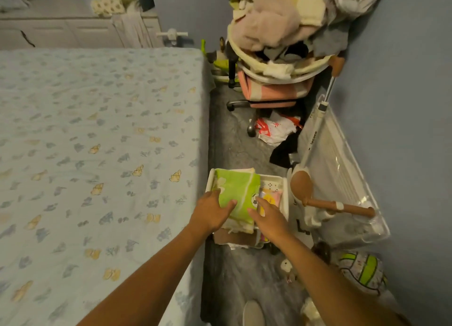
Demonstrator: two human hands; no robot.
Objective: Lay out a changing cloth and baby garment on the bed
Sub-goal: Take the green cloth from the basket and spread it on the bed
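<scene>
A folded green cloth (238, 188) with a white stripe lies on top of a stack in a white bin (285, 186) on the floor beside the bed (97, 142). My left hand (210, 213) rests on the cloth's near left corner, fingers spread. My right hand (269, 215) touches its near right edge, fingers extended over a pink and yellow item (270, 198) in the bin. Neither hand has closed around the cloth. The bed has a pale blue sheet with small animal prints, and nothing lies on it.
A chair (271, 91) piled with clothes stands further along the narrow grey floor strip. A plastic bag (274, 130), a folded white frame with brown handles (337, 179) and a green-white ball (362, 272) crowd the right wall. White drawers (61, 32) stand beyond the bed.
</scene>
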